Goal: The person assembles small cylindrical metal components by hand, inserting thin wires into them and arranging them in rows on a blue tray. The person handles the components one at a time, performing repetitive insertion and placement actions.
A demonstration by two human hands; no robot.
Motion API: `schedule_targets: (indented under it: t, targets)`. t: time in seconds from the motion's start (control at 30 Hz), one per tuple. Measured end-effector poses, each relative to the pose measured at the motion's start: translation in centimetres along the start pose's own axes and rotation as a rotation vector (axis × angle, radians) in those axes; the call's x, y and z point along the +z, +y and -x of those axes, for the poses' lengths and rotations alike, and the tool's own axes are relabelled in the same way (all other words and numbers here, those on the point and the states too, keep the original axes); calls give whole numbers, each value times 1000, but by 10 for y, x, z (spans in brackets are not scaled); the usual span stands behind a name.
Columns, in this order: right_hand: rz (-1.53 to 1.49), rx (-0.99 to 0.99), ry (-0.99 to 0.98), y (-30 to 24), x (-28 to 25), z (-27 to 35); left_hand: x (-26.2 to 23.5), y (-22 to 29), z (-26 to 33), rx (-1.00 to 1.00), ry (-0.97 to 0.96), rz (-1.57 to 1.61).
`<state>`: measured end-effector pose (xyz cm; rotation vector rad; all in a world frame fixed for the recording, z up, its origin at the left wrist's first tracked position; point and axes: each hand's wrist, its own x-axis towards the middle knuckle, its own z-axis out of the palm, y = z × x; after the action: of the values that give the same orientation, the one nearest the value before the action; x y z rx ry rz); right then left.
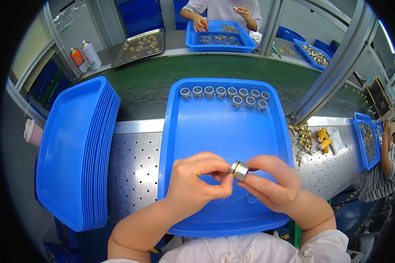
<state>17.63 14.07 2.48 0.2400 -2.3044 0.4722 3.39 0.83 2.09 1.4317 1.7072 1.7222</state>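
A short silver metal cylinder with a gold band (238, 170) is held between my two hands above the near half of a blue tray (206, 136). Thumb and forefinger of my left hand (191, 179) pinch its left end. The fingers of my right hand (274, 182) close on its right side. Fine wires show just under the right fingers; what they belong to is partly hidden. Along the tray's far side stand several grey ring-topped metal cylinders (231, 92) in two rows, with thin wires sticking out of them.
A stack of blue trays (77, 153) rises at left, beside a lidded cup (32, 132). Brass-coloured parts (303, 139) and yellow gloves (324, 140) lie at right. Beyond the green belt (140, 96), a co-worker handles parts over another blue tray (221, 47). A metal post (324, 74) stands right.
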Motion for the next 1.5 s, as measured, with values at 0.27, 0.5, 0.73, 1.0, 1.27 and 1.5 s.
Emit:
schedule_targets:
  t: [0.27,0.5,0.73,1.0,1.27,1.5]
  targets:
    - [-171,159,25,-5,1,0,1,-2,0,197,52,-206]
    - [-2,-30,22,4,1,3,0,0,0,-36,0,57]
    - [-86,56,30,-2,2,-1,1,-4,1,74,1,-47]
    - [30,-56,30,3,3,2,2,-4,0,54,25,-11]
    - [18,-43,-12,5,2,6,-1,-3,0,94,2,-91]
    - [7,-60,29,4,4,4,2,-4,0,141,47,-119]
